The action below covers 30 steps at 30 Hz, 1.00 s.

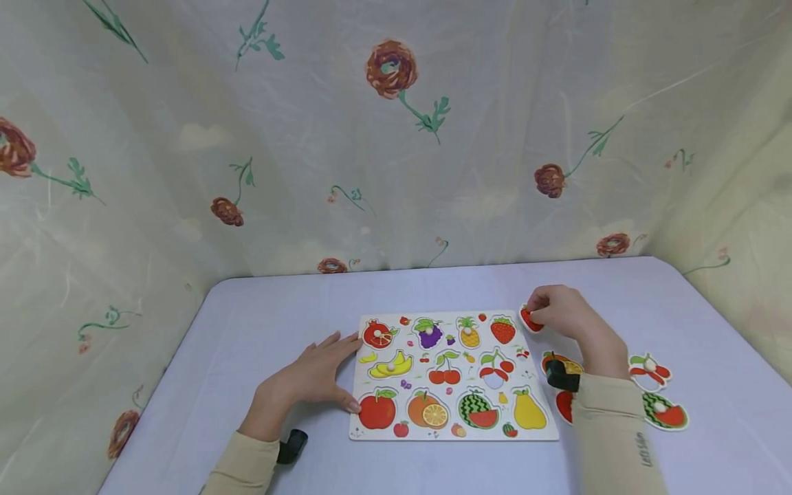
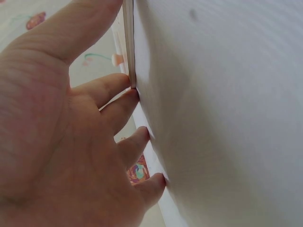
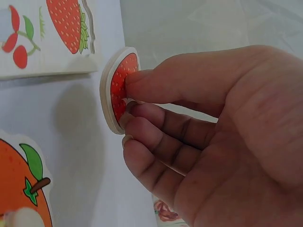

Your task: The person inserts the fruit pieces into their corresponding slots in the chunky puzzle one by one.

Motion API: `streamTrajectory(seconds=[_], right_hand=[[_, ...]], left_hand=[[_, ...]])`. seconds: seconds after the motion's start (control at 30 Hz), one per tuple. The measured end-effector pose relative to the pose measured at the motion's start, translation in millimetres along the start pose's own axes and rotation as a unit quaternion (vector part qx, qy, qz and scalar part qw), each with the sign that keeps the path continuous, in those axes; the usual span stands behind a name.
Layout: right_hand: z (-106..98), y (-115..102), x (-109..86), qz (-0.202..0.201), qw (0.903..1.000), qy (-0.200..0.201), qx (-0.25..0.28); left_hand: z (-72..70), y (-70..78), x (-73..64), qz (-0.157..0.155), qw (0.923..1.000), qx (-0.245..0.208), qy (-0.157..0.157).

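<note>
My right hand (image 1: 566,320) pinches a strawberry puzzle piece (image 3: 116,90) between thumb and fingers. In the right wrist view the piece stands tilted on edge, over the white table and beyond the board's right edge. My left hand (image 1: 312,375) rests at the left edge of the wooden fruit puzzle board (image 1: 482,436), fingers spread, the thumb by the printed apple. Knobbed pomegranate (image 1: 376,334), grape (image 1: 428,333), pineapple (image 1: 468,334) and banana (image 1: 390,366) pieces sit in the board. Its strawberry picture (image 1: 503,331) lies close to my right hand.
Right of the board lie loose pieces: an orange (image 1: 566,363), cherries (image 1: 650,370), a watermelon (image 1: 667,414) and a red piece (image 1: 564,404) partly hidden by my sleeve. A flowered curtain (image 1: 482,137) hangs behind the table (image 1: 297,309).
</note>
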State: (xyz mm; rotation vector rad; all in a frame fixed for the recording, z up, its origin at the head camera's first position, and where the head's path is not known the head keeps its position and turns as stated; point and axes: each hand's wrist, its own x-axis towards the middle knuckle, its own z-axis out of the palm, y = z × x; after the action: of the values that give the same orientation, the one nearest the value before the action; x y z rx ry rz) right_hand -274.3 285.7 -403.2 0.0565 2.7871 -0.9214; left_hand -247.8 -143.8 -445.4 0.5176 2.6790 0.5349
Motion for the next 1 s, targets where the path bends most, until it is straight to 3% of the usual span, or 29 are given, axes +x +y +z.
streamTrajectory(seconds=[1.0], right_hand=[[27.3,-24.1,13.3,-0.040,0.9982,-0.029,-0.034]], left_hand=[[2.5,-3.1,2.2,0.005,1.0000,-0.007,0.004]])
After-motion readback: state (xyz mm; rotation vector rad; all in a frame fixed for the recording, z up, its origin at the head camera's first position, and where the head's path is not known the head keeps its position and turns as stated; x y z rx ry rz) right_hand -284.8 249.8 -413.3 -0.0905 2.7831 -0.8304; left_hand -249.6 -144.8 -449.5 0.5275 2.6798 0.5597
